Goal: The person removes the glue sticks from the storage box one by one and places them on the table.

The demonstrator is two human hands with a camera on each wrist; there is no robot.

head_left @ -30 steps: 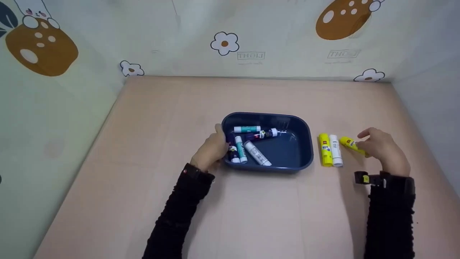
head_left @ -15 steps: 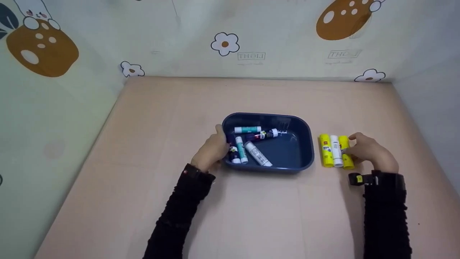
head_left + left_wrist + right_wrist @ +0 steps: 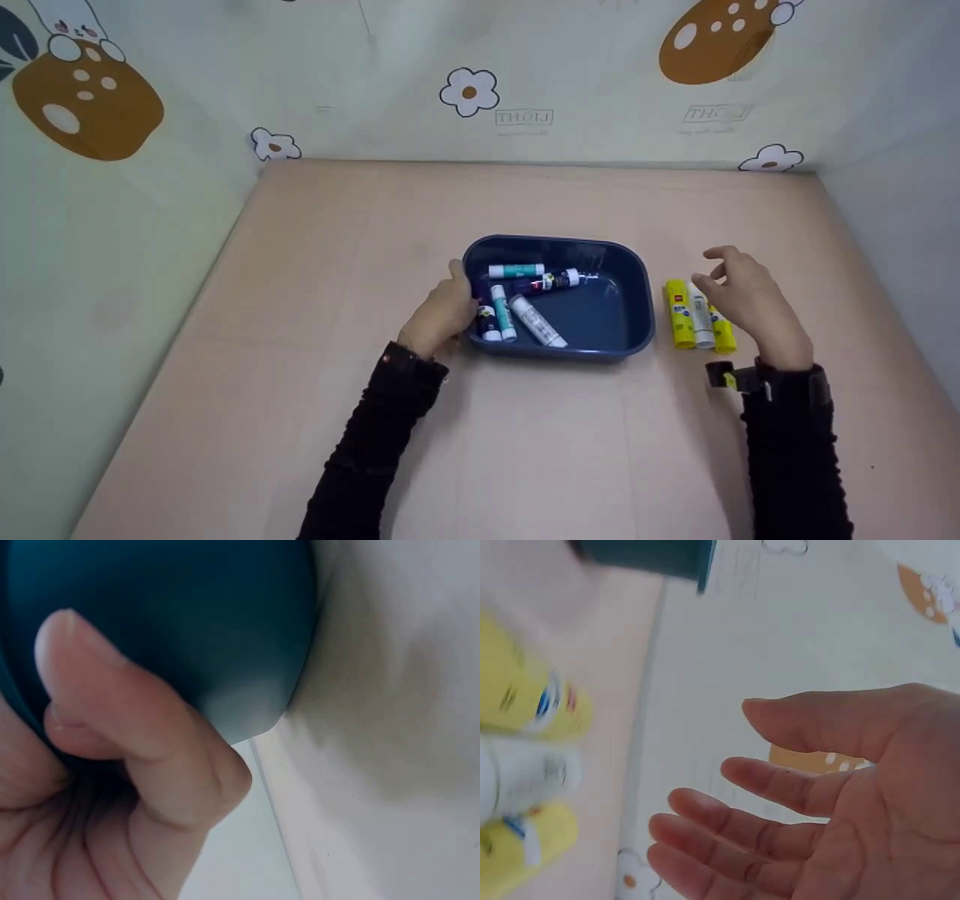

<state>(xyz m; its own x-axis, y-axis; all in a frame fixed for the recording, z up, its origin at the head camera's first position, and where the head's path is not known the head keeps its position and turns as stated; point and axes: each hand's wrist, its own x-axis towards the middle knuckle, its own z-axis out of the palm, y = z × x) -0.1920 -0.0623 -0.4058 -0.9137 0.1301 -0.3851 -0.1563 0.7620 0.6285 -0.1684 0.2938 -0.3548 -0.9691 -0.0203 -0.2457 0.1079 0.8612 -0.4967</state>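
My left hand (image 3: 441, 313) grips the left wall of a dark blue plastic bin (image 3: 600, 322); the left wrist view shows its fingers (image 3: 112, 697) curled over the rim. Inside the bin lie several glue sticks, among them a white one (image 3: 538, 321) and a teal one (image 3: 516, 270). To the bin's right, three more lie side by side on the table: a yellow glue stick (image 3: 679, 315), a white glue stick (image 3: 702, 319) and a second yellow glue stick (image 3: 722, 334), partly covered. Above these hovers my right hand (image 3: 754, 304), fingers loosely spread, holding nothing.
The pinkish-beige tabletop (image 3: 337, 262) meets a patterned back wall (image 3: 585, 75) at its far edge. Side walls stand at the left and right. Both forearms wear black sleeves, and a small black device (image 3: 721, 375) sits at the right wrist.
The right hand brought the second yellow glue stick leftward against the white one, straightened it, let go and rose to the upper left. My left hand and the bin stayed put.
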